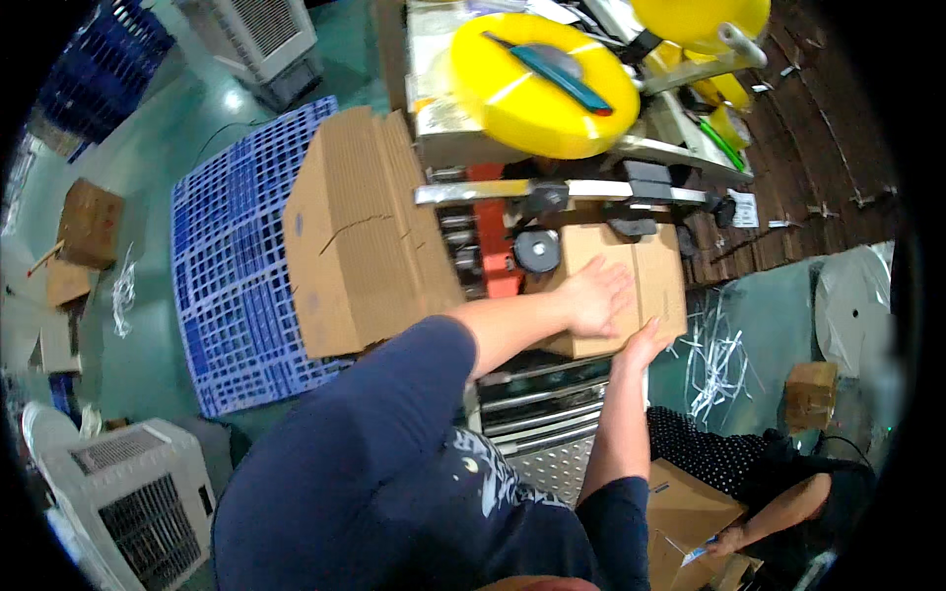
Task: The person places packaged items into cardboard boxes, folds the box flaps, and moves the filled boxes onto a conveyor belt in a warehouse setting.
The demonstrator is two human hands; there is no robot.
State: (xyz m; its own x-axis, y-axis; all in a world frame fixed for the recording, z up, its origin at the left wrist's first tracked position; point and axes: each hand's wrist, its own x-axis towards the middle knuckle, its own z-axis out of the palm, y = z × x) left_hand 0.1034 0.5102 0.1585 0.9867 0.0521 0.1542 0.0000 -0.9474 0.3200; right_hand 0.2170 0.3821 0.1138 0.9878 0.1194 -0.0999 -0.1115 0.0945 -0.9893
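A closed brown cardboard box lies under the bar of a tape-sealing machine, over metal rollers. My left hand rests flat on its top, fingers stretched out. At the box's near edge, my right hand grips the side with its thumb at the top edge; the other fingers are mostly hidden. A round black knob or wheel sits just left of the box. Nearer to me, bare steel rollers and a patterned metal plate show between my arms.
Folded cardboard lies left, by a blue plastic pallet. A yellow tape reel sits above the machine, with a teal-handled tool on it. At lower right, a person's hand works at an open carton. White strapping scraps litter the floor.
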